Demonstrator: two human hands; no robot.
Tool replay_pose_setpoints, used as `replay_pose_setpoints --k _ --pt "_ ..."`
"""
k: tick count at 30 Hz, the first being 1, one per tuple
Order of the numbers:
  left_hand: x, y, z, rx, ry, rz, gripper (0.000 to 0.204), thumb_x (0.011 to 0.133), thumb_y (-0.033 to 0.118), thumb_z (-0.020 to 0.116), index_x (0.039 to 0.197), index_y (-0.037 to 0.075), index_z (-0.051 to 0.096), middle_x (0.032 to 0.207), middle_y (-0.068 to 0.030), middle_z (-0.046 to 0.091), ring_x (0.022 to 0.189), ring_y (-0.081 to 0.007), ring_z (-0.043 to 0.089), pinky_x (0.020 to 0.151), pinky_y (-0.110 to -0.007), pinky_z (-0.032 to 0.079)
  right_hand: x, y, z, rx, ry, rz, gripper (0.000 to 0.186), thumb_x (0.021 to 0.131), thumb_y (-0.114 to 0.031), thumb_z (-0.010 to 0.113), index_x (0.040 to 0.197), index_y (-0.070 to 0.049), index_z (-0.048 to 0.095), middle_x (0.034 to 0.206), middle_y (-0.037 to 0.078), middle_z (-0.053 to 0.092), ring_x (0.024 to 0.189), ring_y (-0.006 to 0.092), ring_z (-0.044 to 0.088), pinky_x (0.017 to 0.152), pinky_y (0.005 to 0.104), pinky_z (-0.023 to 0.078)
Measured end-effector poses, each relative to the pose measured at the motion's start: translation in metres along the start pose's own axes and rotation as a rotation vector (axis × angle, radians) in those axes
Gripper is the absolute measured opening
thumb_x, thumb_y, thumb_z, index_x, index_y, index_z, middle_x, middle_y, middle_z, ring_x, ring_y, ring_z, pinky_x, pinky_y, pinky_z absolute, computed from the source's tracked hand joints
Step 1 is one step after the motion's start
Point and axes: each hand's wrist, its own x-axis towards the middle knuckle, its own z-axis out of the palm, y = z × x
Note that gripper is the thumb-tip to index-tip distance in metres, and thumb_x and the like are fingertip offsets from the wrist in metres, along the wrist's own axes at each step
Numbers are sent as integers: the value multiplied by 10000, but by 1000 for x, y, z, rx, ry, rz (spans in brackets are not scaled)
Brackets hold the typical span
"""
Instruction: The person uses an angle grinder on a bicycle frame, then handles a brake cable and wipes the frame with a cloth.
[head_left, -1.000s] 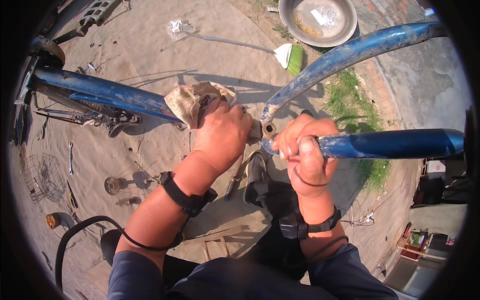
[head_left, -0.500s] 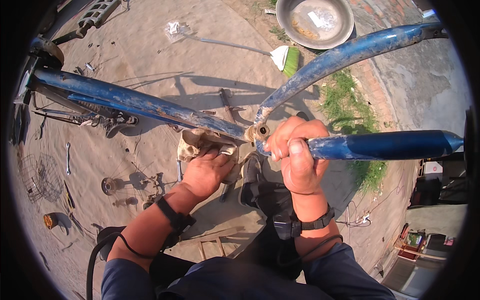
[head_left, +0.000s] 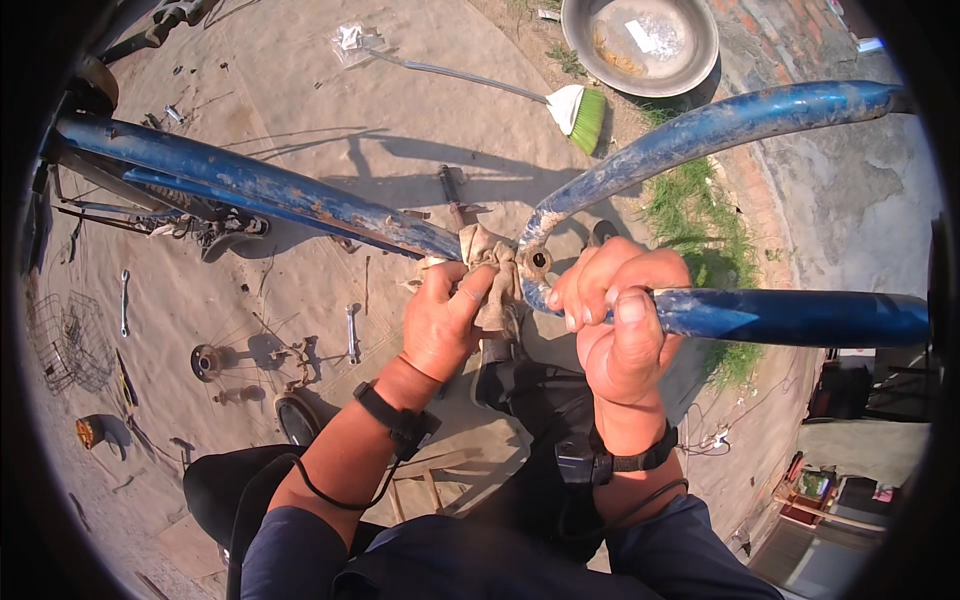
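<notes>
A mud-stained blue bicycle fork (head_left: 690, 138) reaches rightward from a curved crown with a hole in it. My right hand (head_left: 625, 330) is closed round its nearer leg, beside the crown. At the crown's left, my left hand (head_left: 440, 315) pinches a crumpled beige cloth (head_left: 490, 265) round the joint. The cloth hides most of that joint, so how the fork meets the scuffed blue frame tube (head_left: 270, 185) cannot be made out. That tube slants up to the far left.
Below lie a wrench (head_left: 352, 334), another wrench (head_left: 124, 303), a wheel hub (head_left: 207, 363) and a wire basket (head_left: 70, 345). Farther off are a broom (head_left: 577, 115) and a metal basin (head_left: 590, 75). Grass (head_left: 700, 225) grows along the brick edge at right.
My left hand has brought the cloth right and up, from below the tube's end to round the joint. The fork's nearer leg and my right hand have shifted slightly right and down.
</notes>
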Motion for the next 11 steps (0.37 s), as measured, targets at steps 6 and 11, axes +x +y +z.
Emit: replay_pose_setpoints --k 6,11 --pt "-25 -35 -7 163 -434 -83 624 642 94 853 1232 189 676 1129 -103 594 969 -356 673 795 -457 584 0 -2 2 -11 13 -15 204 1028 -237 543 943 -82 442 727 72 473 603 168 462 627 374 498" --pt "-47 -40 -49 118 -10 -310 689 731 190 851 1381 199 621 1230 -142 595 1096 -407 654 884 -416 584 -3 2 -1 -17 38 8 209 1029 -250 572 967 -85 459 744 75 493 612 168 483 642 377 509"
